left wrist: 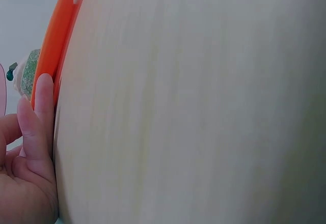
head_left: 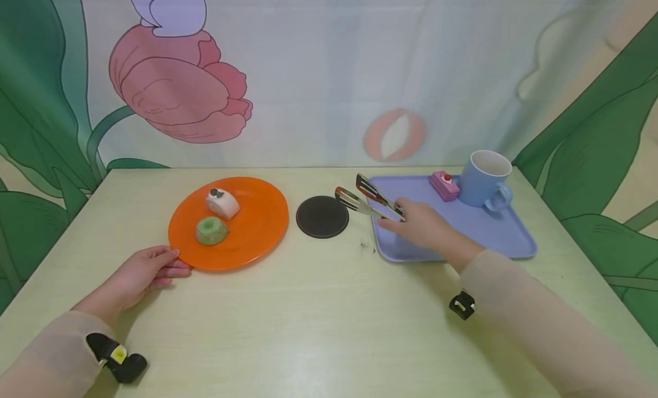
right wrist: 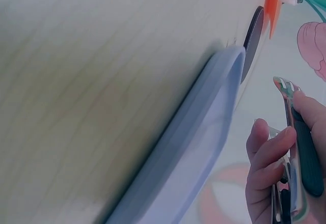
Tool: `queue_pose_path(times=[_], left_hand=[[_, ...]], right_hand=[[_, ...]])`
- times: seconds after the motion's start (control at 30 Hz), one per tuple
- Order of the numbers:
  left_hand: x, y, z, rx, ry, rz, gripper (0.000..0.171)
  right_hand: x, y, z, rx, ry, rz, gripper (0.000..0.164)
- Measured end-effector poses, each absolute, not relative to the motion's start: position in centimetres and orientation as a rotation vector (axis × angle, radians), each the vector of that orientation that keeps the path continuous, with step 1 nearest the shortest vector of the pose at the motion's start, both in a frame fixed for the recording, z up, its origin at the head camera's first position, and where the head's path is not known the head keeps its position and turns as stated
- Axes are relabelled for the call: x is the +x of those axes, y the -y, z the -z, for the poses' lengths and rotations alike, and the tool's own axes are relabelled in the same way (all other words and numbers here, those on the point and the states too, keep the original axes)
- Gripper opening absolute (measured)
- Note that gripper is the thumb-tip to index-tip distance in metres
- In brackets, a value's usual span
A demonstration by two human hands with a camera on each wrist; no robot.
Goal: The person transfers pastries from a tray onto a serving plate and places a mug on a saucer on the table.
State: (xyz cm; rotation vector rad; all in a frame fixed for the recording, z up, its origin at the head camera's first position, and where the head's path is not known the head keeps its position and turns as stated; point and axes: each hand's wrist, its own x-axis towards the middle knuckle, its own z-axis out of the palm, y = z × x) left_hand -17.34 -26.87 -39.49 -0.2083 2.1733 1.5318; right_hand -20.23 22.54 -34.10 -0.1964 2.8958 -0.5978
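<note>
"How far along is it?"

"Partway, I'd judge. Left of the flat round black coaster [head_left: 322, 217], the round orange plate [head_left: 254, 226] carries a white rolled cake [head_left: 224, 204] and a green ring-shaped cake [head_left: 212, 232]; the left hand [head_left: 146, 271] pinches its rim."

"And the right hand [head_left: 420, 222]?"

"Curled round metal tongs [head_left: 382, 199], tips apart and empty, near the coaster's right edge."

"What's left?"

"The pink oblong cake [head_left: 443, 187] with a red berry [head_left: 447, 177], I'd guess: it sits untouched, well right of the coaster, on the lilac plastic tray [head_left: 478, 232] beside the blue cylindrical mug [head_left: 475, 187]."
</note>
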Motion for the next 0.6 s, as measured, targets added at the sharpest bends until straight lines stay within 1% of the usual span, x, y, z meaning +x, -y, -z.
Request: queue_pose_path(times=[0.07, 0.23, 0.5, 0.6], left_hand=[[-17.3, 26.9, 39.5, -0.205, -2.175, -1.531, 0.053], [-17.3, 26.9, 39.4, -0.193, -2.177, -1.533, 0.053], [-17.3, 27.0, 39.5, -0.191, -2.177, -1.53, 0.053], [-17.4, 27.0, 39.6, -0.195, -2.179, -1.526, 0.053]], right_hand=[[-20.2, -22.9, 34.2, -0.184, -2.889, 0.607, 0.062], [-20.2, -23.9, 34.4, -0.159, -2.883, 0.619, 0.061], [-19.8, -25.5, 34.2, -0.12, -2.859, 0.636, 0.063], [-19.7, -26.1, 34.1, -0.12, -2.863, 0.628, 0.068]])
